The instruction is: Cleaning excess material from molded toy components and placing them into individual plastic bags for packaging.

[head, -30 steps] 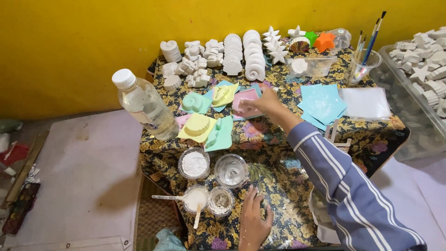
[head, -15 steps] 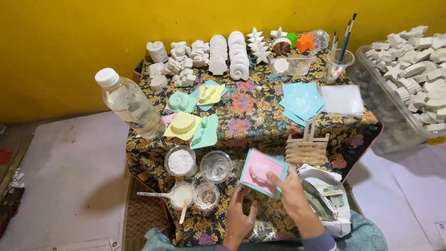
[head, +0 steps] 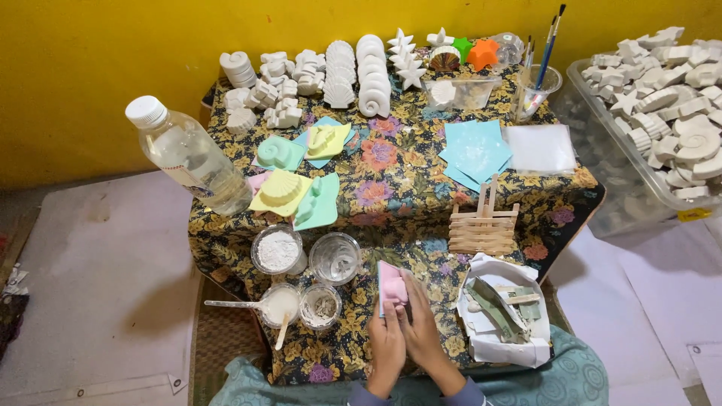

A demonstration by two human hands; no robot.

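A pink plastic mould (head: 391, 286) stands on edge near the front of the floral-clothed table (head: 406, 180), gripped between both hands. My left hand (head: 386, 342) holds its left side and my right hand (head: 423, 327) presses its right side. Just left of the hands stand a small cup of white paste (head: 321, 304), a cup with a spoon (head: 280, 304), a bowl of white powder (head: 277, 250) and a clear bowl (head: 335, 258). Further back lie yellow (head: 280, 191), green (head: 317, 201) and mint shell moulds (head: 280, 153).
A clear water bottle (head: 192, 158) stands at the table's left. White plaster shells and stars (head: 353, 71) line the back. A small wooden easel (head: 481, 225), blue sheets (head: 474, 150), a brush cup (head: 538, 83), a crumpled paper container (head: 502, 310) and a plaster-filled bin (head: 662, 113) are at right.
My right hand reached to the table's middle, took the pink mould and brought it to the front. Both hands now hold it upright on edge.
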